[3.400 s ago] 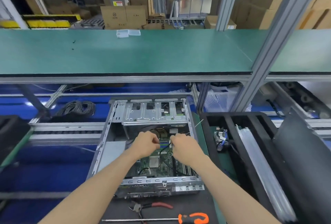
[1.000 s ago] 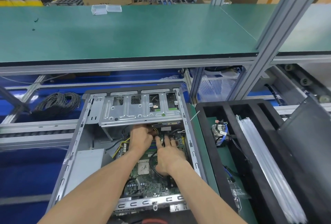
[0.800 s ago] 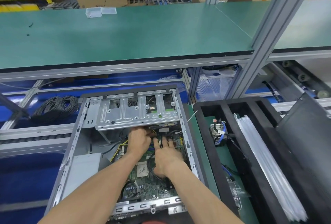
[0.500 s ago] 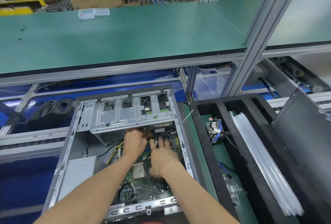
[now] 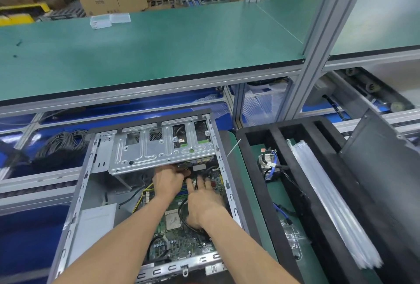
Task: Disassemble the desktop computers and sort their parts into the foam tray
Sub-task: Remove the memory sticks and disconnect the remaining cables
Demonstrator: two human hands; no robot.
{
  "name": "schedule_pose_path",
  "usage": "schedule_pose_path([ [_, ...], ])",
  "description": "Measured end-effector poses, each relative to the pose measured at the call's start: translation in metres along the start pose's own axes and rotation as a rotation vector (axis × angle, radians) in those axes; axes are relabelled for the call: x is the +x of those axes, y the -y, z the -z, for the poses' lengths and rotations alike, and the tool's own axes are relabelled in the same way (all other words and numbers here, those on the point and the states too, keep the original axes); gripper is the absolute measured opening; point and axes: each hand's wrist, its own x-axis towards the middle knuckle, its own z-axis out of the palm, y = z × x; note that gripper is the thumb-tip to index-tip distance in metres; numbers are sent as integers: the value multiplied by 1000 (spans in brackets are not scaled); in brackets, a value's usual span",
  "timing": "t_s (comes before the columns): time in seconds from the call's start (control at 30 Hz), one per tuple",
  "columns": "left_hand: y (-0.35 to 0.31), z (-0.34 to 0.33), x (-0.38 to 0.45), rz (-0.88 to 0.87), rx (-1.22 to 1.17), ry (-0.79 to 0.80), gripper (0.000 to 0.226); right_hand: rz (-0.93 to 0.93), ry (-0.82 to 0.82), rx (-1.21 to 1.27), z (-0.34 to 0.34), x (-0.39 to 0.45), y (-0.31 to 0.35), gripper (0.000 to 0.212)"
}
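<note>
The foam tray [image 5: 254, 170] sits just right of the open computer case [image 5: 86, 183], handy for sorting. Left hand [image 5: 167, 182] curls around cables under the drive cage [image 5: 159, 152]; right hand [image 5: 203, 202] spreads flat, bracing the motherboard [image 5: 179, 240]

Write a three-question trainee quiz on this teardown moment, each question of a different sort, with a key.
1. True or false: both hands, left hand and right hand, are inside the open computer case.
2. Multiple choice: what lies in the foam tray slot nearest the case? A) heatsink with blue cables B) screwdriver C) keyboard
3. Fill in: the left hand's fingertips reach under the metal ____.

Key: 1 true; 2 A; 3 drive cage
</note>
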Motion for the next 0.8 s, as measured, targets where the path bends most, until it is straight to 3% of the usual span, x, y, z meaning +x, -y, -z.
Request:
schedule_pose_path([
  [0.1,1,1,3,5,-43,17,14,-5,8,5,-1,1,1,105],
  [0.23,9,12,8,161,-331,-62,15,-4,4,11,0,0,0,102],
  [0.33,4,11,3,49,-302,62,9,0,2,13,1,-1,1,101],
  [0.53,-1,42,11,22,342,282,31,5,13,24,2,-2,-1,103],
  [0.67,-1,44,17,-53,483,295,31,2,11,30,2,-2,-1,104],
  [0.8,4,48,25,-186,519,330,18,1,5,26,0,-1,-1,103],
])
